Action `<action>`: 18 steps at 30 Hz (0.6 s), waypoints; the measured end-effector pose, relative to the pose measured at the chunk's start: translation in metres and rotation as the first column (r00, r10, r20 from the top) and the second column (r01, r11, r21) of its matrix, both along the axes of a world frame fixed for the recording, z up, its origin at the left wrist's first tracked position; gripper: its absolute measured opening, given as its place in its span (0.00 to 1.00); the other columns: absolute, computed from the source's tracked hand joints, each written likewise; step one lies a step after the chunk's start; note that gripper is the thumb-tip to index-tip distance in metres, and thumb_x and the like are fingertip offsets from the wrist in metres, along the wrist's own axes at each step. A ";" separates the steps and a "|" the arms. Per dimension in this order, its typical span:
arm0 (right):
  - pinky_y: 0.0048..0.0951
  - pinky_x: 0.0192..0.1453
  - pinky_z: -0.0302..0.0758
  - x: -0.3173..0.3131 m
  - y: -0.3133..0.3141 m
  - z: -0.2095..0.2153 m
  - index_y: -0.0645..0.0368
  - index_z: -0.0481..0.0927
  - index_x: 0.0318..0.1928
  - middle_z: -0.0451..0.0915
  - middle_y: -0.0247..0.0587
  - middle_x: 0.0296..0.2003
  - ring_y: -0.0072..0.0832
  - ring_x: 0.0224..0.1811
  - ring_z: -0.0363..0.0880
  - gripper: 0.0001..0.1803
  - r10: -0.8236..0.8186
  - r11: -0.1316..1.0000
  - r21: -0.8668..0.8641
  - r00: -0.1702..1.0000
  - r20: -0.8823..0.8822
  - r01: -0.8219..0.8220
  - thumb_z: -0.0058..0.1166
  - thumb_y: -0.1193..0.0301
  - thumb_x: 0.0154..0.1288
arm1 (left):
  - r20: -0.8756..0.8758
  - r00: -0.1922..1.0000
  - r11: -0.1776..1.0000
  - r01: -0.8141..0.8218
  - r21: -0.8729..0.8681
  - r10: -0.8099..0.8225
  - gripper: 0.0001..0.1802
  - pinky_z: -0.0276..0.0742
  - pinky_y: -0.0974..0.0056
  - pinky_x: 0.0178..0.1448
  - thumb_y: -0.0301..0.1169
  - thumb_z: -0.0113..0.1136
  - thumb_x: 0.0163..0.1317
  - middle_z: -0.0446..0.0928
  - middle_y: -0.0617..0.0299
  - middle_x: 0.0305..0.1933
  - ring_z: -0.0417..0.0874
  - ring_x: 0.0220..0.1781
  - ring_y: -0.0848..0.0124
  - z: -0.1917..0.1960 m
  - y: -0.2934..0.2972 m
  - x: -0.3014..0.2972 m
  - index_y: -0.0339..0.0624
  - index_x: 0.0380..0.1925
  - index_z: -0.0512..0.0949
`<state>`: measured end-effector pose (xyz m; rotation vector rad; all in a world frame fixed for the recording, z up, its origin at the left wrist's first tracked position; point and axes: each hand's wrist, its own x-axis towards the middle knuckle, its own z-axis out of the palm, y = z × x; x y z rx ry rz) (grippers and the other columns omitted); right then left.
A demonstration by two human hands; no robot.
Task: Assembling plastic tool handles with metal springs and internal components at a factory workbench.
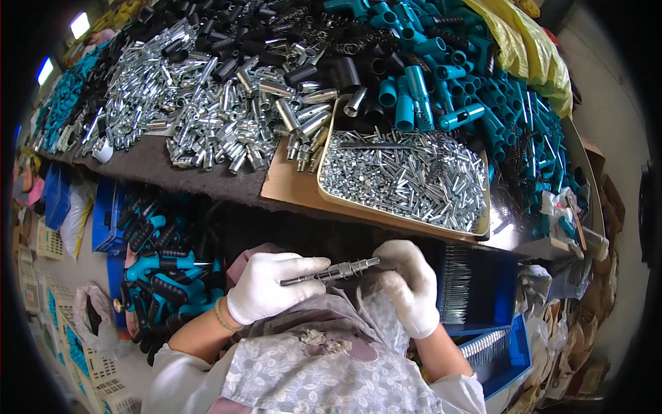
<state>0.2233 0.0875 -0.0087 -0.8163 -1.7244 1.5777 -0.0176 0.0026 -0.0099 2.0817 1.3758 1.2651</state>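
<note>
Cluttered table of metal and teal parts, two gloved hands at its near edge

Heaps of shiny metal sleeves (200, 103), black tubes (345, 74) and teal tubes (414, 96) cover the table (148, 164), with a yellow sack (531, 55) at the far right. Small silver pins (407, 172) fill a shallow cream tray (386, 211) near the front edge.

Below that edge, the person's forearms angle inward from the lower left and lower right, so the white-gloved hands meet in front of the patterned apron (296, 376). Left hand (279, 279) points rightward, its straight fingers above and its thumb below, pinched closed on one end of a slim metal rod (331, 272). Right hand (408, 286) bends over with curled fingers at the other end, partly closed; whether it grips the tip or merely touches it, I cannot tell.

Between the hands, just above the apron, the rod slants slightly upward to the right. It is silver-grey and shiny, stepped along its length, with a thin wire spring (358, 266) coiled around its right part; the gloves hide some of it.
</note>
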 end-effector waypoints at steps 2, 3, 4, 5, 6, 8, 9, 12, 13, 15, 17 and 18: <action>0.32 0.59 0.74 -0.001 -0.002 -0.004 0.67 0.77 0.54 0.77 0.48 0.51 0.34 0.52 0.78 0.18 0.035 0.984 0.171 0.998 0.045 -0.042 0.56 0.80 0.62 | -0.010 1.000 1.000 -0.019 0.000 0.019 0.18 0.79 0.64 0.31 0.29 0.75 0.50 0.84 0.54 0.35 0.84 0.28 0.62 -0.001 -0.001 0.000 0.34 0.41 0.84; 0.33 0.58 0.75 -0.003 -0.003 -0.006 0.68 0.78 0.54 0.77 0.51 0.52 0.39 0.52 0.79 0.18 0.066 0.954 0.285 0.994 0.088 -0.089 0.57 0.80 0.61 | -0.008 1.000 1.000 -0.028 0.000 0.028 0.18 0.79 0.64 0.31 0.29 0.75 0.50 0.84 0.54 0.35 0.84 0.28 0.62 0.000 -0.001 0.001 0.34 0.41 0.84; 0.33 0.58 0.75 -0.006 -0.008 -0.004 0.67 0.78 0.54 0.77 0.52 0.52 0.40 0.52 0.79 0.19 0.084 0.955 0.273 0.990 0.109 -0.112 0.57 0.79 0.61 | -0.026 0.999 0.999 -0.048 -0.012 0.048 0.18 0.79 0.64 0.31 0.30 0.75 0.51 0.83 0.54 0.33 0.83 0.27 0.62 0.003 -0.001 0.003 0.35 0.42 0.84; 0.33 0.58 0.75 -0.007 -0.009 -0.005 0.67 0.78 0.54 0.77 0.52 0.52 0.40 0.52 0.79 0.19 0.089 0.954 0.275 0.990 0.111 -0.117 0.57 0.79 0.61 | -0.045 0.997 0.998 -0.066 -0.023 0.065 0.18 0.78 0.63 0.30 0.30 0.75 0.51 0.82 0.55 0.31 0.83 0.26 0.62 0.005 0.000 0.004 0.35 0.42 0.84; 0.33 0.58 0.75 -0.008 -0.010 -0.007 0.67 0.77 0.55 0.78 0.52 0.51 0.40 0.52 0.79 0.20 0.080 0.956 0.272 0.990 0.119 -0.110 0.58 0.79 0.62 | -0.043 0.997 0.997 -0.070 -0.020 0.070 0.18 0.78 0.63 0.30 0.30 0.75 0.51 0.82 0.55 0.31 0.83 0.26 0.62 0.004 -0.001 0.004 0.35 0.42 0.84; 0.33 0.57 0.76 -0.008 -0.013 -0.009 0.67 0.77 0.55 0.78 0.52 0.51 0.40 0.52 0.80 0.20 0.076 0.956 0.271 0.989 0.128 -0.108 0.58 0.79 0.62 | -0.021 0.993 0.981 -0.117 -0.154 0.115 0.20 0.79 0.62 0.37 0.31 0.77 0.47 0.84 0.54 0.30 0.85 0.31 0.60 0.004 -0.003 0.004 0.36 0.41 0.86; 0.32 0.57 0.76 -0.007 -0.014 -0.010 0.67 0.77 0.57 0.78 0.52 0.52 0.40 0.52 0.80 0.21 0.083 0.974 0.198 0.987 0.137 -0.110 0.58 0.79 0.62 | -0.019 0.993 0.981 -0.122 -0.153 0.120 0.20 0.79 0.62 0.37 0.31 0.77 0.47 0.84 0.54 0.30 0.85 0.31 0.60 0.004 -0.004 0.004 0.36 0.41 0.86; 0.32 0.57 0.76 -0.007 -0.016 -0.010 0.67 0.75 0.59 0.78 0.52 0.52 0.40 0.51 0.80 0.24 0.113 0.994 -0.012 0.987 0.117 -0.112 0.59 0.79 0.61 | -0.053 0.991 0.981 -0.133 -0.140 0.127 0.19 0.80 0.62 0.37 0.30 0.77 0.47 0.84 0.54 0.30 0.85 0.32 0.60 0.001 -0.004 0.002 0.36 0.41 0.86; 0.32 0.57 0.76 -0.007 -0.016 -0.009 0.67 0.74 0.61 0.77 0.53 0.53 0.41 0.51 0.80 0.26 0.127 0.982 -0.149 0.988 0.086 -0.113 0.59 0.79 0.61 | -0.054 0.992 0.990 -0.121 -0.077 0.117 0.20 0.79 0.63 0.33 0.31 0.76 0.49 0.83 0.54 0.29 0.84 0.29 0.60 -0.002 -0.003 0.001 0.36 0.42 0.85; 0.33 0.56 0.76 -0.004 -0.007 -0.009 0.67 0.73 0.61 0.77 0.54 0.53 0.42 0.52 0.80 0.26 0.179 0.978 0.080 0.971 0.158 -0.193 0.60 0.79 0.60 | -0.052 0.993 0.994 -0.108 -0.011 0.107 0.21 0.78 0.63 0.30 0.32 0.76 0.50 0.82 0.54 0.28 0.84 0.26 0.61 -0.002 -0.002 -0.003 0.36 0.44 0.85; 0.34 0.56 0.77 -0.002 -0.001 -0.013 0.67 0.73 0.61 0.77 0.54 0.53 0.43 0.52 0.80 0.27 0.210 0.913 0.298 0.948 0.239 -0.278 0.60 0.79 0.60 | 0.082 0.996 0.993 -0.030 -0.112 0.039 0.20 0.80 0.65 0.34 0.31 0.75 0.52 0.84 0.51 0.32 0.86 0.30 0.62 0.001 -0.003 -0.007 0.35 0.44 0.85; 0.35 0.55 0.77 -0.002 0.001 -0.016 0.66 0.73 0.61 0.76 0.55 0.54 0.45 0.52 0.80 0.27 0.226 0.901 0.324 0.949 0.219 -0.289 0.61 0.79 0.60 | 0.085 0.996 0.994 -0.028 -0.109 0.038 0.20 0.80 0.65 0.34 0.31 0.75 0.52 0.84 0.51 0.32 0.86 0.30 0.62 0.003 -0.003 -0.007 0.35 0.44 0.85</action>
